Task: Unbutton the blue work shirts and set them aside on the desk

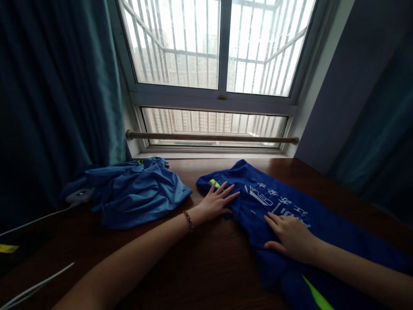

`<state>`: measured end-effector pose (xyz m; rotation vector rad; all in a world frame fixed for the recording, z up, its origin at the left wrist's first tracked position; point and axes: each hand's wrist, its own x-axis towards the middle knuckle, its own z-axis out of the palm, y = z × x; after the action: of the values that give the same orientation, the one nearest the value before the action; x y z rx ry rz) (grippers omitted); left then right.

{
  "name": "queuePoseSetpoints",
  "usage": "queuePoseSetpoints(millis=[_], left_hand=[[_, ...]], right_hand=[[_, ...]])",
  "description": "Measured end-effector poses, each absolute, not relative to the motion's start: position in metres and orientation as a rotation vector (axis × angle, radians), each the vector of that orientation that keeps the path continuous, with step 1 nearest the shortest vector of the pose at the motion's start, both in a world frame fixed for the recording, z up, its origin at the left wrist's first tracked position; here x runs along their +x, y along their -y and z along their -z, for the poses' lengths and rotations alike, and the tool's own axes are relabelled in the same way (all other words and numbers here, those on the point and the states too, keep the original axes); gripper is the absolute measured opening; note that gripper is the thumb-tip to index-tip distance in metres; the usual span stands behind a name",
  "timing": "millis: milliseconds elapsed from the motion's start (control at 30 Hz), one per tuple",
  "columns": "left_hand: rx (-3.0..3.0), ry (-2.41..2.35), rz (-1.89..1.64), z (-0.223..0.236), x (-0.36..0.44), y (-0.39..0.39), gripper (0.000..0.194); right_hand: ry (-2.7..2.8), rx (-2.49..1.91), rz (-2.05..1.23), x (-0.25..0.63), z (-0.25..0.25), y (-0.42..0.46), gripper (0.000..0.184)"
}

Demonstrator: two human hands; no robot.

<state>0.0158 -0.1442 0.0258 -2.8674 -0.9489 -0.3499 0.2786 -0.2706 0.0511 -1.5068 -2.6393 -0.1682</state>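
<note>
A dark blue shirt (335, 228) with white printed lettering and yellow-green strips is spread over the right side of the brown wooden table. My left hand (217, 201), a beaded bracelet at its wrist, lies with fingers spread on the shirt's left end, beside a yellow-green strip. Flat against the cloth by the white print, my right hand (288, 237) has its thumb held apart from its fingers. Neither hand grips anything. Left of my left hand lies a crumpled lighter blue garment (145, 193), apart from the shirt.
A pale device (79, 196) with a lit display rests against the lighter garment, its white cable (37, 223) running left. More white cable (41, 284) shows at lower left, below a yellow tag (8, 248). Behind the table (200, 267) are a metal rail (209, 137), a barred window and dark curtains (64, 86).
</note>
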Motion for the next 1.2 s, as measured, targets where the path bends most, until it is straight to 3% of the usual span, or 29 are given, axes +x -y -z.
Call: queuePoseSetpoints(millis=[167,433,833,1133,1200], left_hand=[[-3.053,1.085,0.199,-0.017,0.002,0.117,0.059],[-2.904,1.228,0.582,-0.011,-0.003,0.119,0.049],[-2.928,1.245,0.613,-0.009,-0.004,0.120,0.046],[-2.907,1.259,0.661,-0.005,-0.004,0.117,0.046],[-2.907,1.270,0.667,-0.004,-0.005,0.117,0.046]], right_hand=[[2.613,-1.366,0.260,0.229,-0.063,0.236,0.070],[2.648,-1.505,-0.153,0.221,-0.024,0.199,0.064],[2.359,-1.960,0.119,0.322,-0.001,0.131,0.059],[2.332,-2.338,-0.149,0.412,-0.022,0.090,0.051],[2.234,-2.419,-0.066,0.416,-0.028,0.081,0.050]])
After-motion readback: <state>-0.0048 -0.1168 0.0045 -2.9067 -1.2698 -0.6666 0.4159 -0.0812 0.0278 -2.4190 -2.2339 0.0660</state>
